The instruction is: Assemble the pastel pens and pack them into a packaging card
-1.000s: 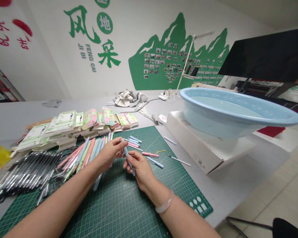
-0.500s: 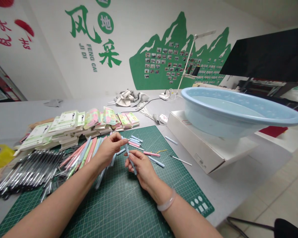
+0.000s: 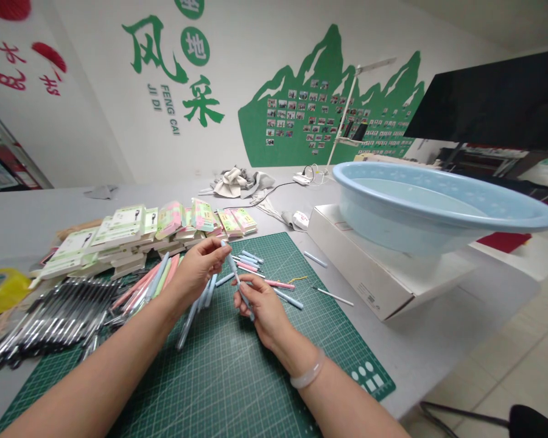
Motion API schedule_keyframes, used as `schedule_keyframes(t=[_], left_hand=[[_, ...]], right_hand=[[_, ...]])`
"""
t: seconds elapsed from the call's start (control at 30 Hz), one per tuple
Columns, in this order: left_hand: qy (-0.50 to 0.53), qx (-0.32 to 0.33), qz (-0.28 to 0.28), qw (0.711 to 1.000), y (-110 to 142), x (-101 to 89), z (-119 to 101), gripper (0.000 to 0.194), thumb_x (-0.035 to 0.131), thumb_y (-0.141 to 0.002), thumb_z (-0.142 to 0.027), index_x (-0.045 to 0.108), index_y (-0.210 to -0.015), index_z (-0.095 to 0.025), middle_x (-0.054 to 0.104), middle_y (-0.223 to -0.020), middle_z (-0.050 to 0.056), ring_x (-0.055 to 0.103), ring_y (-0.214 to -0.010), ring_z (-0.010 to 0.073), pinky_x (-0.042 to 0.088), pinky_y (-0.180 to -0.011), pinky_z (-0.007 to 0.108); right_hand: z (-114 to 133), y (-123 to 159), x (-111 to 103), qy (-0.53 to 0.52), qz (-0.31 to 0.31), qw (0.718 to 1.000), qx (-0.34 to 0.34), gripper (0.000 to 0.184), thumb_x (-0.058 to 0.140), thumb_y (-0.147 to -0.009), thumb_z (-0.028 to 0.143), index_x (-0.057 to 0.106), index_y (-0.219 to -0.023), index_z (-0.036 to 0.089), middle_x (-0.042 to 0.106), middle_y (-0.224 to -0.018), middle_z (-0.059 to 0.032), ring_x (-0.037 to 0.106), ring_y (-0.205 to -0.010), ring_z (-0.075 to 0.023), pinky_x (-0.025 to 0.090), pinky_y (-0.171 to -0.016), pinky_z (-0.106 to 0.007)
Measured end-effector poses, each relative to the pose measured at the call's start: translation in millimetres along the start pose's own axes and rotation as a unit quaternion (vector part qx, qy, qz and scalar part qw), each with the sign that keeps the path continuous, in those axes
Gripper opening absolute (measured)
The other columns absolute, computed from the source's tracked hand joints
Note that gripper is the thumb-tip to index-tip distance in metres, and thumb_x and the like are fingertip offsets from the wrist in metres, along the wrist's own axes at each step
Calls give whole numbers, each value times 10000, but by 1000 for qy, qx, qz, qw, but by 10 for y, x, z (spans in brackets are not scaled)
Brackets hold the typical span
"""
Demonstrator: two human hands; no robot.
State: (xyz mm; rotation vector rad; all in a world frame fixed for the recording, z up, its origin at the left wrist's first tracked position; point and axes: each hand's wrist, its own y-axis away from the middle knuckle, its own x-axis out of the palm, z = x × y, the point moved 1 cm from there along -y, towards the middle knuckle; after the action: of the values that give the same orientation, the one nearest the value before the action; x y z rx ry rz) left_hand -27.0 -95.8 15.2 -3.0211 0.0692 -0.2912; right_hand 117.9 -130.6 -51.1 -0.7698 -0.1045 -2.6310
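- Left hand [image 3: 201,265]: thumb and fingertips pinched on the far end of a light-blue pen [image 3: 232,265]. Right hand [image 3: 262,307]: fingers curled around its nearer part.
- Pen sat between the two hands, raised over the mat. Long axis slanted: far end up at the left fingertips, near end down toward the wearer, below the right-hand fingers.
- Green cutting mat [image 3: 237,377] lay below both hands, on a grey table [image 3: 420,347]. Just beyond the right hand, a pink pen [image 3: 281,284] lay on the mat.
- Left of the left hand: a row of black pens [image 3: 68,316]. Past that hand, piled small cartons [image 3: 125,220].
- Right of the right hand, well apart: a white box [image 3: 360,267] bearing a blue basin [image 3: 406,228]. Far beyond both hands, a wall with a green mountain mural [image 3: 256,137].
- Right fingers hid part of the held pen; could not tell whether it was one piece. Left forearm covered some coloured pens [image 3: 158,280]. Black chair [image 3: 530,421] cut off, lower right.
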Motion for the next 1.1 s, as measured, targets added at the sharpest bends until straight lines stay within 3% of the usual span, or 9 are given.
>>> schedule_keyframes(t=[0.4,0.57,0.63,0.7,0.73,0.8,0.9,0.97,1.1], left_hand=[[44,42,-21,998,-55,11,-202,227,757,-660,-257,562,-708,-152,469,-626,-58,387,-499,27,299,-456,149],[78,83,-62,992,-158,-121,-324,222,737,-674,-291,592,-786,-167,495,-643,-54,401,-502,36,334,-476,147],[31,63,-65,995,-191,-198,-295,244,705,-690,-366,591,-786,-172,484,-608,-55,404,-485,50,313,-456,158],[-108,-9,-18,994,-198,-244,-175,282,680,-683,-429,586,-732,-168,474,-555,-53,396,-453,66,283,-434,177],[-205,-53,25,977,-189,-251,-81,296,670,-673,-448,582,-690,-165,470,-527,-51,394,-440,73,273,-430,187],[-400,-100,108,905,-152,-236,137,306,652,-659,-464,578,-615,-170,508,-511,-33,431,-452,100,279,-442,211],[-569,-54,141,808,-107,-182,413,267,631,-665,-438,582,-584,-188,583,-570,-5,529,-567,153,309,-501,232],[-618,-30,133,774,-125,-164,506,222,639,-661,-415,604,-626,-199,623,-635,11,563,-630,178,320,-525,240],[-667,55,93,737,-365,-168,479,150,584,-728,-329,649,-779,-204,664,-772,49,591,-709,202,351,-573,256]], right_hand=[[47,23,17,-1,12,1000,-9,279,610,-799,378,626,-988,174,556,-595,11,390,-478,-70,246,-468,-195],[25,13,16,-6,14,1000,-9,237,602,-813,355,621,-967,175,560,-594,11,389,-472,-65,245,-464,-188],[35,7,6,-6,14,1000,-13,230,602,-814,354,621,-959,177,565,-595,8,392,-471,-65,246,-463,-186],[80,-4,-24,-4,11,1000,-24,222,601,-815,347,621,-959,179,570,-595,4,399,-474,-67,247,-463,-186],[118,-12,-50,-2,5,999,-34,217,599,-818,343,622,-959,179,571,-595,3,403,-476,-68,246,-462,-186],[221,-31,-126,9,-13,998,-64,205,592,-826,334,625,-958,180,573,-600,0,407,-483,-70,242,-457,-185],[389,-62,-268,16,-56,992,-112,185,598,-828,325,627,-943,183,585,-624,-4,409,-491,-68,253,-454,-184],[467,-78,-343,8,-74,990,-123,185,596,-830,328,621,-954,193,588,-631,-1,400,-483,-66,265,-452,-181],[506,-95,-400,-5,-84,990,-115,196,594,-831,337,613,-969,199,592,-644,-2,408,-490,-65,290,-453,-172]])
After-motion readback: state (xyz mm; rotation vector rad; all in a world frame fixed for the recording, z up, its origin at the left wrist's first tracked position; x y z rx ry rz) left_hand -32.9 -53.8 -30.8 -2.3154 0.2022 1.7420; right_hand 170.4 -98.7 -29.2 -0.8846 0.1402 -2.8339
